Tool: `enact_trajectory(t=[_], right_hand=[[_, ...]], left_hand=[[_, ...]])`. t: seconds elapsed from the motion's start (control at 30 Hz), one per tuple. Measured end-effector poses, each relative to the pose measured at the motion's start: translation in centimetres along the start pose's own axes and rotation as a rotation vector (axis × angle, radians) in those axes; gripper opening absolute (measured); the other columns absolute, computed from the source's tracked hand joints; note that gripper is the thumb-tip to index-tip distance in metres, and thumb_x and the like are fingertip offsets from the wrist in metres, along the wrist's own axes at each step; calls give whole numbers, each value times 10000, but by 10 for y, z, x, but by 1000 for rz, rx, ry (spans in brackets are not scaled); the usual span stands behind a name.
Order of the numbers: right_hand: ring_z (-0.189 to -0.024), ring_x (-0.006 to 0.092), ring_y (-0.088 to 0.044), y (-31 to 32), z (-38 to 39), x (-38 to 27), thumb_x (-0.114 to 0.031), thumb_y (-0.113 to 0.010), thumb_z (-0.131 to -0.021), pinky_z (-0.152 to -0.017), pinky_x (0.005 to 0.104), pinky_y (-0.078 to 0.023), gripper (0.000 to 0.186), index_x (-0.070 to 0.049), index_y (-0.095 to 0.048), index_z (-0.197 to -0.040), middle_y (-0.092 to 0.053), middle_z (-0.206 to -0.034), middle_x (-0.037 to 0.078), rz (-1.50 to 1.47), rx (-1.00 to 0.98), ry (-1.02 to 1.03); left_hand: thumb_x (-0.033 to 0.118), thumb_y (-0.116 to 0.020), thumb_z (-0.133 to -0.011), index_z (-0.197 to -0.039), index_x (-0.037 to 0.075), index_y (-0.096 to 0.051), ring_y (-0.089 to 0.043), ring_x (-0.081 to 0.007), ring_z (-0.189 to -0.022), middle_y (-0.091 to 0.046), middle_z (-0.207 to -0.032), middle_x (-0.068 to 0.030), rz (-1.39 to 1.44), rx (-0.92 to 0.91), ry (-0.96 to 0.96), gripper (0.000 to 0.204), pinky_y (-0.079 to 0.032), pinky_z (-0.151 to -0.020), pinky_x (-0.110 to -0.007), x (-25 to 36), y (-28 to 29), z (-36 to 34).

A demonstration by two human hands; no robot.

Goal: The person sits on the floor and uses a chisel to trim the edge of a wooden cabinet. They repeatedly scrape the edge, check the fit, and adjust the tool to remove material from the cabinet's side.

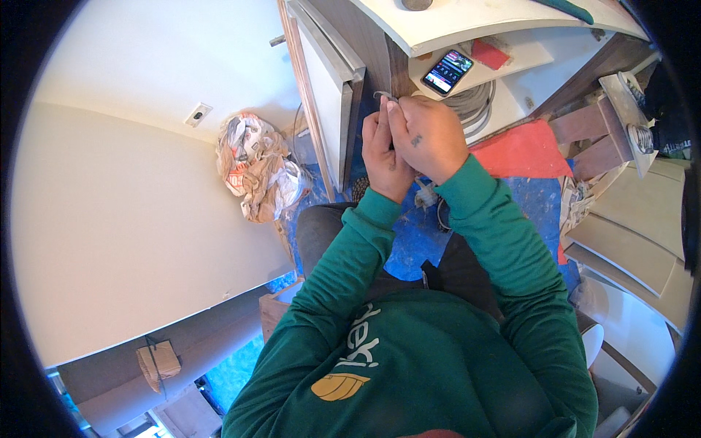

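Observation:
My left hand and my right hand are closed and pressed together in front of the cabinet's opening. A small, thin, grey curved piece pokes out above my fingertips; the rest is hidden by my fingers. Just beyond my hands a phone with a lit screen lies on the cabinet's pale shelf, beside a red scrap. A coil of grey cable sits below that shelf, partly behind my right hand.
Framed panels stand left of my hands, near crumpled paper bags against the wall. A red sheet lies on the blue floor covering at right. Wooden boards and pale panels crowd the right edge.

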State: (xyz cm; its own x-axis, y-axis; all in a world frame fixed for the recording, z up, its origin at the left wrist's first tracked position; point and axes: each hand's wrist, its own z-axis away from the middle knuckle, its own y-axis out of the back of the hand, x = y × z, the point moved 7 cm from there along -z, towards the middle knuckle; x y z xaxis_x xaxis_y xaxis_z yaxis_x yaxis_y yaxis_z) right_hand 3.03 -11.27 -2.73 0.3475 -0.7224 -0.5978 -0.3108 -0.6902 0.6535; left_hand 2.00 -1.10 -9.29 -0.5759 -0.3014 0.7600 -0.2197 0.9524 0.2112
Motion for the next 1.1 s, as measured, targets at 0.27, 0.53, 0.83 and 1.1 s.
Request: enact_trajectory(t=[0.27, 0.53, 0.83, 1.1], right_hand=[[-699, 448, -618, -1, 7, -4, -281, -528, -992, -638, 535, -484, 366, -5, -592, -759, -621, -726, 241, -11, -15, -76], [-687, 436, -632, 4, 17, -1, -285, -514, -993, -636, 532, -506, 363, -25, -594, -752, -634, -737, 210, -27, 38, -25], [-669, 420, -637, 10, 11, -6, -299, -504, -1007, -626, 522, -510, 386, -29, -610, -752, -634, -723, 202, 15, 24, 2], [-658, 422, -637, 11, 7, -7, -293, -507, -1008, -619, 520, -513, 387, -24, -616, -752, -635, -720, 207, 21, 8, 6]], left_hand=[[159, -602, -969, -1467, -5, -482, -612, -278, -978, -604, -1095, -170, -62, -48, 1, 538, -505, -858, -352, -9, 4, 6], [150, -590, -981, -1484, 5, -467, -603, -291, -1003, -589, -1131, -184, -56, -34, -61, 538, -503, -875, -358, 4, 3, 10], [127, -594, -979, -1493, 26, -466, -601, -277, -1002, -595, -1129, -171, -17, 5, -70, 539, -499, -880, -348, 10, 1, 4], [128, -596, -977, -1514, 53, -447, -585, -250, -1014, -583, -1150, -155, 16, 10, -17, 562, -487, -884, -329, 7, -1, 6]])
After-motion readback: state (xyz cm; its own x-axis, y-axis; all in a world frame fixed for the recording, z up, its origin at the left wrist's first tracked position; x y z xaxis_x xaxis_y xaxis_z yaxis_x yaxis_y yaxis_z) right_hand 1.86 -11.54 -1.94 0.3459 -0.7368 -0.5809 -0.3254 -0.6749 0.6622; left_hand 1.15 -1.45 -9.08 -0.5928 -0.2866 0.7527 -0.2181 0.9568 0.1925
